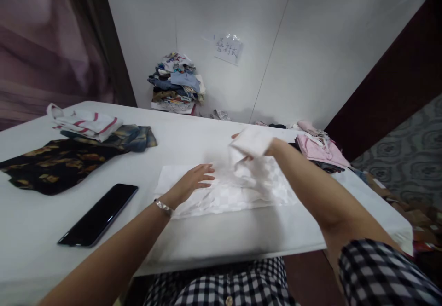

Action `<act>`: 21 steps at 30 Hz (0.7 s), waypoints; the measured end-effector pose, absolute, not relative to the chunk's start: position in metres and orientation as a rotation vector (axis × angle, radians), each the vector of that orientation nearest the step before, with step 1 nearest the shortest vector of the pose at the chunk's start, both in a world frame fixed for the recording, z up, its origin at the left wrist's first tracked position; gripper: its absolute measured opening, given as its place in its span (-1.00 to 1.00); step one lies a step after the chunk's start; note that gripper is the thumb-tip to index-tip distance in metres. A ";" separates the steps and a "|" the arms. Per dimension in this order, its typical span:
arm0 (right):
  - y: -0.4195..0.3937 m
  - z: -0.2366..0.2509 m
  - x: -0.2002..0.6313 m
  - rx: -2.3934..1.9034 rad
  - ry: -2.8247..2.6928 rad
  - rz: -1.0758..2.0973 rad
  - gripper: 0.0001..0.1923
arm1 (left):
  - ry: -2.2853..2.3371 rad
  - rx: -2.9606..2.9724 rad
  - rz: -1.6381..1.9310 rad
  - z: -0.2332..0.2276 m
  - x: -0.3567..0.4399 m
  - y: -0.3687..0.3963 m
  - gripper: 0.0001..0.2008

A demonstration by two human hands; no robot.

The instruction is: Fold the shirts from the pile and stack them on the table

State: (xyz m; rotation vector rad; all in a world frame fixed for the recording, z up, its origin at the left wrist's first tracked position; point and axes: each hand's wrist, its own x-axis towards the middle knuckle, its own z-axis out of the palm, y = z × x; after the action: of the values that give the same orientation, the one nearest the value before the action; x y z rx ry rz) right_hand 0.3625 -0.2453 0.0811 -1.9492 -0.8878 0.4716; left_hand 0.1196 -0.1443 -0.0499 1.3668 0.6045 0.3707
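A thin white shirt (221, 199) with a faint check pattern lies in a flat strip on the table in front of me. My left hand (195, 180) is over its left part, palm down, fingers stretched and holding nothing; whether it touches the cloth I cannot tell. Raised above the right part, my right hand (272, 147) grips a lifted portion of the same shirt. This bunched cloth covers most of the right hand, and only a few fingertips show past it. Motion blurs the lifted cloth.
The white table (138, 260) carries a black phone (100, 214), a dark floral garment (58, 165) and a folded white garment with red stripes (88, 123) at left. A tall clothes pile (177, 85) stands behind. Folded pink clothing (321, 149) lies at right. A handwritten sign (228, 48) hangs on the wall.
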 end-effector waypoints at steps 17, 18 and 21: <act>-0.327 -0.023 0.467 -2.202 -0.720 0.492 -0.68 | 0.917 1.180 0.706 -0.067 0.100 -0.143 -0.60; -0.334 -0.032 0.470 -2.212 -0.701 0.438 -0.67 | 0.910 1.187 0.749 -0.065 0.097 -0.143 -0.59; -0.350 -0.056 0.477 -2.243 -0.635 0.266 -0.64 | 0.934 1.080 0.793 -0.065 0.088 -0.140 -0.66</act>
State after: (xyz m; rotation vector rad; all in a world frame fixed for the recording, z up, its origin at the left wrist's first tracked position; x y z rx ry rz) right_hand 0.4768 -0.3502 -0.0555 -2.2425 -0.6352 0.2658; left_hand 0.0876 -0.1402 -0.0651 1.0804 0.9342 0.7927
